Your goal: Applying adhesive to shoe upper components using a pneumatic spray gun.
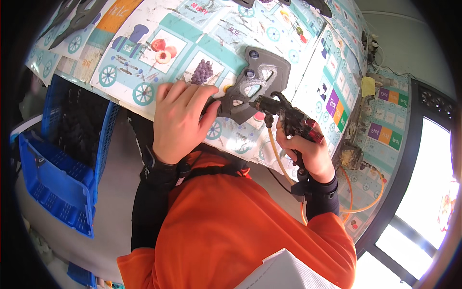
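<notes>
A dark grey moulded part with see-through openings and round bosses lies on the sheet-covered table in front of me. My left hand pinches its near left end between thumb and fingers, back of the hand up. In my right hand is a spray gun, black and stained, with red fittings. My fingers wrap round its handle. The nozzle faces left, close to the part's right edge. An orange-yellow hose runs down from the gun's front.
The table is covered with smudged, picture-printed sheets. More dark parts lie at the far left and along the far edge. Blue crates stand on the left below the table. Looped hoses and a dark-framed glass door are on the right.
</notes>
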`<state>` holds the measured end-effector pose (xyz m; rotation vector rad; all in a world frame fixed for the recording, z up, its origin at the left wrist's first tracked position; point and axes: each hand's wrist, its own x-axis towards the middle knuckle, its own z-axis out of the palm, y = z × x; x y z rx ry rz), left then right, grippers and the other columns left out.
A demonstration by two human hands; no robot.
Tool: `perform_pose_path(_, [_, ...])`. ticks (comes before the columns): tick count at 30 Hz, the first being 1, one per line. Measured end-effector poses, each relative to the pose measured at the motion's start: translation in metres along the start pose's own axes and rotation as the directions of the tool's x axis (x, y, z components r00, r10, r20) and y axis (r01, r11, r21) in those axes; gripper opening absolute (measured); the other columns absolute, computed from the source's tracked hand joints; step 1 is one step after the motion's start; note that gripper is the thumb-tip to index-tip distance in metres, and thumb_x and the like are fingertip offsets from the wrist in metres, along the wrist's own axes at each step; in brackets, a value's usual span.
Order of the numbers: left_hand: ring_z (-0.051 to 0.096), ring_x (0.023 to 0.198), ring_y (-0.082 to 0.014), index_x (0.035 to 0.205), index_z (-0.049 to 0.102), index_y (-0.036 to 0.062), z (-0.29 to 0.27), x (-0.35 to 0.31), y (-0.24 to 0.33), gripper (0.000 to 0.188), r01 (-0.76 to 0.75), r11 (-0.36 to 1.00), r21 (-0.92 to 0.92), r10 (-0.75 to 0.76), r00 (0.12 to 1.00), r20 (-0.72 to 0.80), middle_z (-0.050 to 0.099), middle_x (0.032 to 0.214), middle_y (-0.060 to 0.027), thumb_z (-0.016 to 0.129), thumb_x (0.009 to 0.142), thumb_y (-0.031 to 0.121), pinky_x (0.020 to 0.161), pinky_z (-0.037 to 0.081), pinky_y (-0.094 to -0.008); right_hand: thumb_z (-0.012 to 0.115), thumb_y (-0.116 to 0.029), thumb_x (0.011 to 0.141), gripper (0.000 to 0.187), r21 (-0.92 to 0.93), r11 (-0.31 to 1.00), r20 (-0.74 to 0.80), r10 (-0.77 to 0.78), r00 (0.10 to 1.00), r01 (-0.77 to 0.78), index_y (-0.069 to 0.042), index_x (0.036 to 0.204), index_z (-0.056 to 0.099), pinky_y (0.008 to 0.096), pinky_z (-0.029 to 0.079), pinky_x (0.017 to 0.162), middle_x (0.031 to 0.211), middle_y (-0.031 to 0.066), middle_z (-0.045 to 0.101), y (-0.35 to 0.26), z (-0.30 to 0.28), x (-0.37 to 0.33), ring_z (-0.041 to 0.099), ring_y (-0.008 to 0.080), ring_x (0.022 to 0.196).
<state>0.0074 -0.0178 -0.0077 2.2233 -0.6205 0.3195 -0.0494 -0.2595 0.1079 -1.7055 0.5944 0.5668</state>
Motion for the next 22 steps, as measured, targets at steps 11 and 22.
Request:
perform_pose_path(11, [0.056, 0.081, -0.0214, 0.102, 0.065, 0.0104, -0.001, 0.000, 0.000, 0.023, 0.002, 1.000, -0.001, -0.002, 1.000, -0.001, 0.065, 0.085, -0.0004, 0.074, 0.081, 0.013, 0.079, 0.037, -0.0375, 0.056, 0.007, 0.079, 0.040, 0.026, 0.999, 0.052, 0.028, 0.998, -0.030, 0.002, 0.118, 0.057, 0.0211, 0.031, 0.048, 0.083, 0.0008, 0.063, -0.001, 0.000, 0.000, 0.042, 0.0033, 0.053])
perform_pose_path(22, [0.055, 0.077, -0.0212, 0.101, 0.066, 0.0096, 0.002, -0.001, -0.003, 0.024, -0.030, 0.999, -0.025, 0.030, 0.999, -0.021, 0.066, 0.084, -0.0012, 0.076, 0.079, 0.010, 0.077, 0.037, -0.0369, 0.060, 0.004, 0.086, 0.043, -0.073, 0.994, 0.050, 0.082, 0.995, -0.078, 0.003, 0.129, 0.054, 0.0201, 0.037, 0.054, 0.088, 0.0009, 0.064, 0.001, 0.011, 0.002, 0.049, 0.0028, 0.063])
